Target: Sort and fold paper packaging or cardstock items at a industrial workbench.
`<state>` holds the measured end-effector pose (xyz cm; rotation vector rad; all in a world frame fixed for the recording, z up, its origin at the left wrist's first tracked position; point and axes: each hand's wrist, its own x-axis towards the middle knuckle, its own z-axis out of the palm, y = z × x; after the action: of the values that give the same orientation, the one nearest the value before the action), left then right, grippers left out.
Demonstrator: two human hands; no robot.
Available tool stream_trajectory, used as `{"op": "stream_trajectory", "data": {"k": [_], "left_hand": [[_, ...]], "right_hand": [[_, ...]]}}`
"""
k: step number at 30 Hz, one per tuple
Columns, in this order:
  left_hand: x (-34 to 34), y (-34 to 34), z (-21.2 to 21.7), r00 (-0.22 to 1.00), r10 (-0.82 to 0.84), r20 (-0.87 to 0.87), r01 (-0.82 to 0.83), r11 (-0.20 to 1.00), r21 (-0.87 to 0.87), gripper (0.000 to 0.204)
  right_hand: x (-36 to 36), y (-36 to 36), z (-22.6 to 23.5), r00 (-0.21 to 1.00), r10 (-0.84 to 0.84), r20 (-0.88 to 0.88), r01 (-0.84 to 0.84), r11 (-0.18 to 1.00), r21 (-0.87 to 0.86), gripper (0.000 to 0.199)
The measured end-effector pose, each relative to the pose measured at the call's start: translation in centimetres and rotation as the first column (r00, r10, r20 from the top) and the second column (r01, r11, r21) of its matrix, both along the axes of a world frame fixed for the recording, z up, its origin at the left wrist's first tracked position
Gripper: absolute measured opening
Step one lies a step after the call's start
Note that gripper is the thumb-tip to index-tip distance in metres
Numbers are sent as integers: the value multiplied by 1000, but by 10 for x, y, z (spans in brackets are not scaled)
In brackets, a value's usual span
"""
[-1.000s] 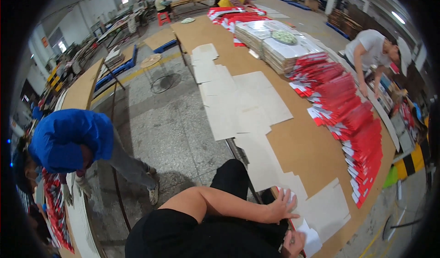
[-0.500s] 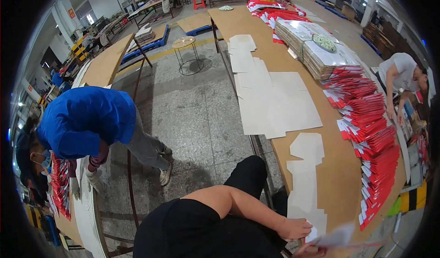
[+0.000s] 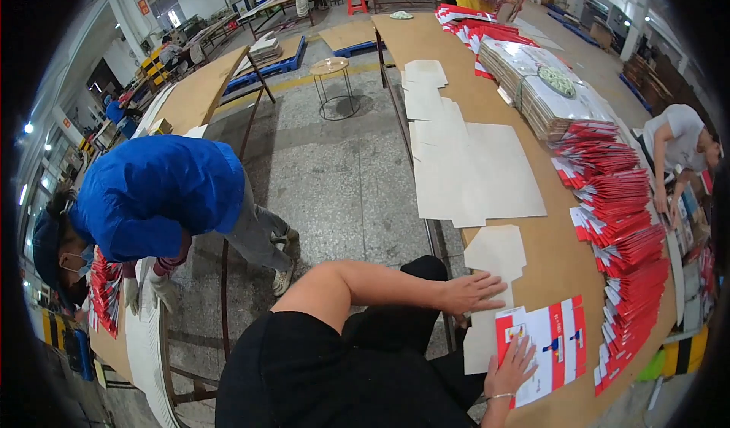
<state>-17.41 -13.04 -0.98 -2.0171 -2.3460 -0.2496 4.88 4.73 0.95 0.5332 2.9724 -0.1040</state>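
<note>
Two-handed, spreads fingers (image 3: 522,349) well open, gripping nothing; rests right hand (image 3: 509,371) on red-and-white printed sheet (image 3: 561,352), lying beneath and to the right of those fingers; stretches left hand (image 3: 465,294) across pale cardboard (image 3: 496,253) (touching or just above, cannot tell); has overlapping red pieces (image 3: 639,306) on table (image 3: 551,264), beyond right fingers.

Round-topped stool (image 3: 329,66) on speckled floor (image 3: 323,177); red stool (image 3: 356,4) farther back.
</note>
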Motion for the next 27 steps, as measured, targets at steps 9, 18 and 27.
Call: {"op": "stream_trajectory", "data": {"k": [9, 18, 27], "left_hand": [[11, 73, 47, 849, -379, 369, 501, 801, -329, 26], [-28, 133, 11, 931, -77, 356, 138, 979, -149, 43], [-28, 1, 18, 915, -389, -106, 389, 921, -17, 64]], "right_hand": [[111, 37, -1, 887, 56, -458, -67, 998, -8, 54], [55, 41, 2, 938, 110, -327, -127, 991, -31, 50], [44, 41, 3, 889, 40, -455, -121, 981, -150, 59]]}}
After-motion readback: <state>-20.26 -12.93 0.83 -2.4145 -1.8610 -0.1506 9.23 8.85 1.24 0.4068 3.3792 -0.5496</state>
